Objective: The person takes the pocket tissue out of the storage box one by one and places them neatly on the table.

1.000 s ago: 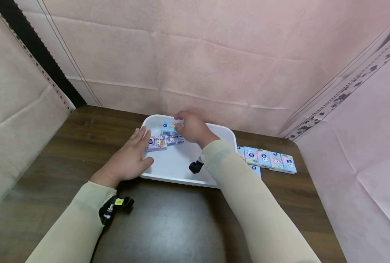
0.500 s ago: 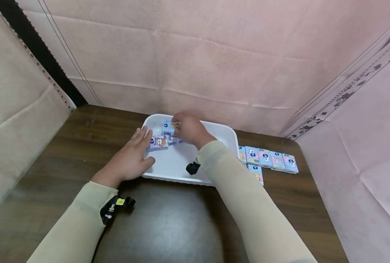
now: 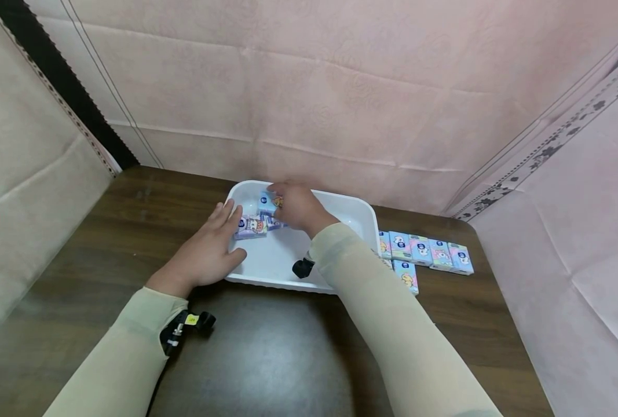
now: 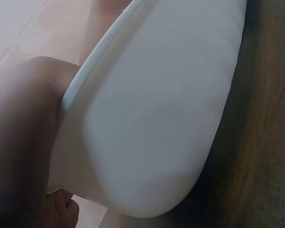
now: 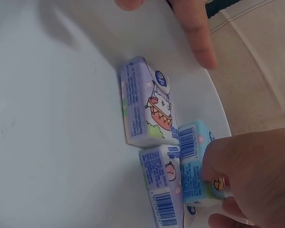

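Right wrist: blue pack (image 5: 194, 166) on edge, pinched lengthwise

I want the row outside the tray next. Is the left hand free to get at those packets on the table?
Probably not directly: the left hand rests on the white plastic tray, and the right arm crosses before the tissue packets.

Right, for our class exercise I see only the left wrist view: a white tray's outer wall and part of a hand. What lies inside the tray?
Observer: A purple pack, a white pack and a blue pack lie in the tray.
Operator: And the other hand?
Observer: The right hand grips the blue pack.
Operator: Anything outside the tray?
Observer: A row of packs lies on the table, right of the tray.
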{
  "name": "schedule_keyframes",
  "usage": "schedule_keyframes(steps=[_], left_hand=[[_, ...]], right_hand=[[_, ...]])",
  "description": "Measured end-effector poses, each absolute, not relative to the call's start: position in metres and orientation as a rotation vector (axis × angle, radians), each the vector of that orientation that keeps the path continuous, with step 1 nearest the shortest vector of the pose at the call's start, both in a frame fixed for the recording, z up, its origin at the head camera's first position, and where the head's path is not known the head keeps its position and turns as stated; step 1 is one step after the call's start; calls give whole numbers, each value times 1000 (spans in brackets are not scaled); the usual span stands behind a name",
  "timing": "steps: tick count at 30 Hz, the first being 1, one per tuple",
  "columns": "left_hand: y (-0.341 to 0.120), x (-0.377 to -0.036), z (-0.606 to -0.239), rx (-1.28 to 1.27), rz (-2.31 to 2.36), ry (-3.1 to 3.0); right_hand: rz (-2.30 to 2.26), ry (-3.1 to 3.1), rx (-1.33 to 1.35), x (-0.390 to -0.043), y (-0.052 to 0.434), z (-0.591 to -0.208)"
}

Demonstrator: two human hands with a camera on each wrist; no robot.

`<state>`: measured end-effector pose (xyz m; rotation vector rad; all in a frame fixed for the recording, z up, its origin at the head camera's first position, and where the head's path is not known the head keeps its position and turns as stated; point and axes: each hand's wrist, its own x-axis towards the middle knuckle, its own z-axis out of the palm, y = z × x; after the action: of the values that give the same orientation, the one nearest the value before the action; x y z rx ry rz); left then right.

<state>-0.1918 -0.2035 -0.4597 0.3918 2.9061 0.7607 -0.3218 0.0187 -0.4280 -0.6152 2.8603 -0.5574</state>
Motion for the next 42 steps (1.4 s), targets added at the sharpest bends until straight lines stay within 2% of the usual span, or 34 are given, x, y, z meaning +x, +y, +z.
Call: schedule_keyframes(steps=[8,18,29,36,42], left_hand=[[-203,-192,-460,382,770,2916],[-201,-192,-461,374,767,2916],[-203,-192,-459,390,749,2919],[-201,-192,-461,385,736,2939],[-202,-192,-462,381,724,2949]], right_hand=[[-306,2880,-708,-319,15,-429],[-472,2802,-563,-317,18,-425],[-412,2782,-669,-308,23,-419],[-464,2833,-788,-293,40,-405],[-538,2883,-773,-273,68,-396]])
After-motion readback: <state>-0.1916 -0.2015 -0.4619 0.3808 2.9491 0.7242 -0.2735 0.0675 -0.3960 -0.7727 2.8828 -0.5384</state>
